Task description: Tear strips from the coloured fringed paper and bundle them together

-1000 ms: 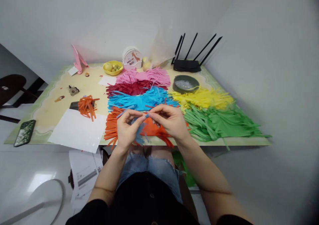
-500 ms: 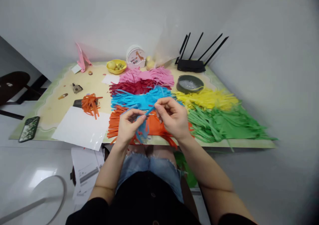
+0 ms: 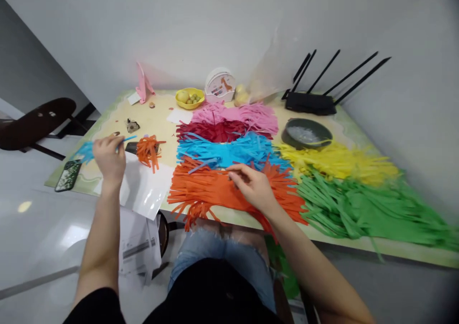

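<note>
My left hand [image 3: 108, 157] is closed around a bundle of blue paper strips [image 3: 85, 150], held out over the white sheet [image 3: 145, 190] near the table's left front. My right hand [image 3: 253, 185] rests on the orange fringed paper [image 3: 211, 187] at the table's front edge, fingers curled and pinching at its strips. Behind the orange paper lies the blue fringed paper [image 3: 229, 152].
Dark red [image 3: 215, 131], pink [image 3: 244, 114], yellow [image 3: 337, 160] and green [image 3: 362, 206] fringed papers cover the table. An orange strip bundle [image 3: 147, 150], a phone [image 3: 67, 175], a grey bowl [image 3: 306, 133], a router [image 3: 310, 103], a yellow fruit bowl [image 3: 189, 98] and a stool [image 3: 34, 123] are around.
My left hand has swung left with the blue strip bundle, away from my right hand. My right hand has let go and dropped onto the orange paper. The view has turned left.
</note>
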Demonstrator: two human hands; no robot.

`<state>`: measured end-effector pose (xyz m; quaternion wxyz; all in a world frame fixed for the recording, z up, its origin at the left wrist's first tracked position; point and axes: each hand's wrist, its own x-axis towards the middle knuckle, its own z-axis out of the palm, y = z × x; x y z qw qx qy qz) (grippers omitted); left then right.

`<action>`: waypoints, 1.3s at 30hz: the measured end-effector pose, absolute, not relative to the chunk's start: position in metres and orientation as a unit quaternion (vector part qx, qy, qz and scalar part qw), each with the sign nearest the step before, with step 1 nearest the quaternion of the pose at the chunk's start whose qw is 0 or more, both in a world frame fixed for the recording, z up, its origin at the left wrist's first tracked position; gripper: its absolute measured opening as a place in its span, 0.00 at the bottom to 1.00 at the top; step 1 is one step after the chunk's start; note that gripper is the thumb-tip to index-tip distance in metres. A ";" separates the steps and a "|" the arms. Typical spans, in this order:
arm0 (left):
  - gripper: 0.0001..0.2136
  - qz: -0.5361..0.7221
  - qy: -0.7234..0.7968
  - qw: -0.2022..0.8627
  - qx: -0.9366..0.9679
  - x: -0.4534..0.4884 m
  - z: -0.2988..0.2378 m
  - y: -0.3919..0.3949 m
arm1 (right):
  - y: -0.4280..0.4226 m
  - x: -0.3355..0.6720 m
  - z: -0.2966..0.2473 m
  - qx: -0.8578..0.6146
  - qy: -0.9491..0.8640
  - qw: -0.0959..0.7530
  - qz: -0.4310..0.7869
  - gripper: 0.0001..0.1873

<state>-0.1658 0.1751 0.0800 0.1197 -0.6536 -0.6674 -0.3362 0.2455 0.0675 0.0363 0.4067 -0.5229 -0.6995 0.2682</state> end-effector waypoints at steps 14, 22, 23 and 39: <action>0.16 -0.069 -0.483 -0.021 -0.872 0.047 0.052 0.274 | 0.269 0.271 0.007 -0.608 -0.779 0.102 0.115 0.13; 0.17 0.031 -0.444 -0.012 -0.895 0.140 -0.008 0.314 | 0.265 0.304 -0.041 -0.719 -0.688 0.083 0.059 0.27; 0.17 0.035 -0.444 -0.004 -0.895 0.138 -0.010 0.314 | 0.262 0.308 -0.045 -0.727 -0.678 0.087 0.057 0.28; 0.14 0.059 -0.429 0.013 -0.901 0.159 -0.004 0.321 | 0.269 0.320 -0.041 -0.718 -0.680 0.123 0.086 0.27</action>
